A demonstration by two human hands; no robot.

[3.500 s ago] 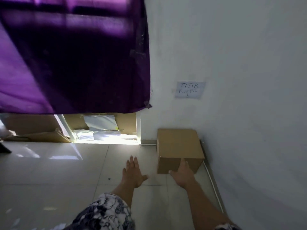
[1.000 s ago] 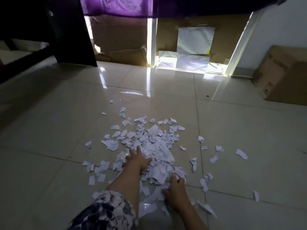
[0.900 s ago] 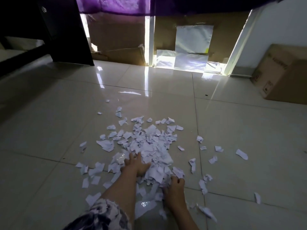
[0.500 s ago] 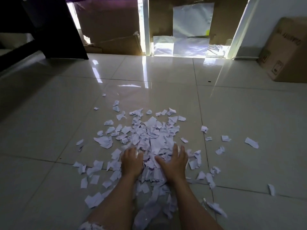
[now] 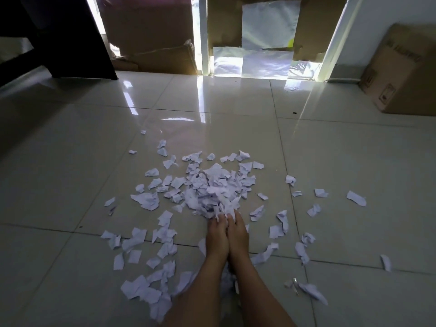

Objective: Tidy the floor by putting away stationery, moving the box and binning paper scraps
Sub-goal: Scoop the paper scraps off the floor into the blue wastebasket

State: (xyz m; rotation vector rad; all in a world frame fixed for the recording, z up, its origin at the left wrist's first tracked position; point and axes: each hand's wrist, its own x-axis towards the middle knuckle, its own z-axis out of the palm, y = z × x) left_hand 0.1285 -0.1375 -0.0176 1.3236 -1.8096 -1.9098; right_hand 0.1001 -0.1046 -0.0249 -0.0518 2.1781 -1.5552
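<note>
A heap of torn white paper scraps (image 5: 212,185) lies on the glossy tiled floor (image 5: 354,161), with loose scraps scattered around it on every side. My left hand (image 5: 215,237) and my right hand (image 5: 238,234) lie side by side, edges touching, at the near edge of the heap. Their fingertips push into the scraps, which bunch up in front of them. The brown cardboard box (image 5: 403,74) stands against the white wall at the far right, well away from both hands. No stationery or bin is in view.
Dark furniture (image 5: 59,36) stands at the far left. Cardboard sheets (image 5: 153,31) and white paper (image 5: 269,27) cover the bright doorway at the back. A pale door frame post (image 5: 335,38) rises beside the box.
I turned from the box at the wall to the scrap pile. Over the last half second my hands came together from apart and pushed the scraps forward into a tighter heap.
</note>
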